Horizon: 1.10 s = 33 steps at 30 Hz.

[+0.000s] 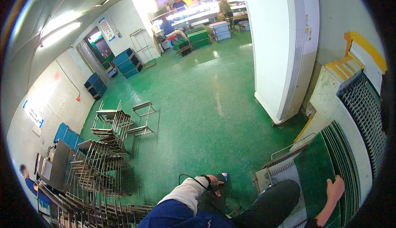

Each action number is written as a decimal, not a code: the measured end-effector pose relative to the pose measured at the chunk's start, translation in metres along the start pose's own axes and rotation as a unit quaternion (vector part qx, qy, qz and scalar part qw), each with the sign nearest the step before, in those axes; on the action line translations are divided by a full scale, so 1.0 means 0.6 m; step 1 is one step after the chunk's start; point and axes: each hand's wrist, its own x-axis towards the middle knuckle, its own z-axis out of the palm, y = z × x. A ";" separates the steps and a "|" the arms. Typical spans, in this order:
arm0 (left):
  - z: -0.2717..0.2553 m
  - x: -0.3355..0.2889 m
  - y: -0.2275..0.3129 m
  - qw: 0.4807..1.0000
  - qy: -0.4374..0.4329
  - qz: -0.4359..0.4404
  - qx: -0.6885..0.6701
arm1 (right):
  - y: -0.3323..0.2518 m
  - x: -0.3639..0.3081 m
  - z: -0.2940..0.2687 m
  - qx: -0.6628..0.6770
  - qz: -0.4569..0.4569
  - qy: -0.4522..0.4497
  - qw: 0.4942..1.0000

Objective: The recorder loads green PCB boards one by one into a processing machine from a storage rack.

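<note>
My right hand point(335, 188) is at the lower right, over the edges of a row of thin dark green boards point(339, 145) standing close together. Its fingers are curled at the edge of the nearest board point(315, 166), whose broad face is turned toward the grey metal plate beside it. My left hand point(218, 183) hangs by my left knee with its fingers apart, holding nothing. A black cord loops around the light sleeve above that wrist.
A tall white cabinet point(276, 42) stands ahead on the right, near a machine with a dark mesh panel point(363, 108). Stacked metal frames point(99, 158) crowd the left. Blue crates point(127, 63) and green crates point(198, 37) stand farther off. People work at a lit bench; another person point(31, 182) is at far left.
</note>
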 end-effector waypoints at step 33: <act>-0.001 0.000 -0.012 1.000 0.008 0.003 0.004 | 0.000 -0.004 0.004 0.003 -0.006 0.036 0.999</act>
